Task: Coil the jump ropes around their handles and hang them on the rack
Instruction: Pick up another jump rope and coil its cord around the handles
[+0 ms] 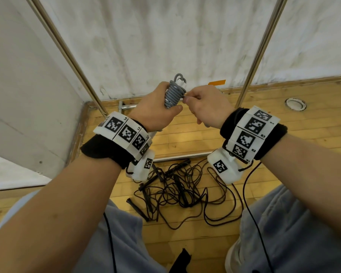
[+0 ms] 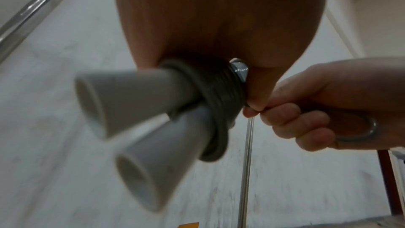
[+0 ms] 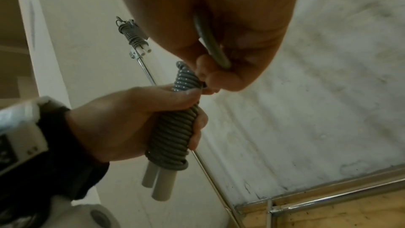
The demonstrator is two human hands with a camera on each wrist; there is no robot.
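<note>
Grey jump rope [image 1: 173, 93]: coiled tight round paired pale handles [image 3: 157, 181], upright in left hand [image 1: 156, 109] fist; right hand [image 1: 207, 105] pinches loose end beside coil. Black ropes [image 1: 181, 190] tangled on floor.

The left hand [image 3: 122, 119] grips a grey jump rope [image 3: 173, 134] coiled around its two pale handles [image 3: 156, 185]. At one o'clock from it, the right hand [image 3: 219, 41] pinches the rope's end. At eleven o'clock, another coiled rope [image 3: 131, 35] hangs on the rack [image 3: 149, 74].
</note>
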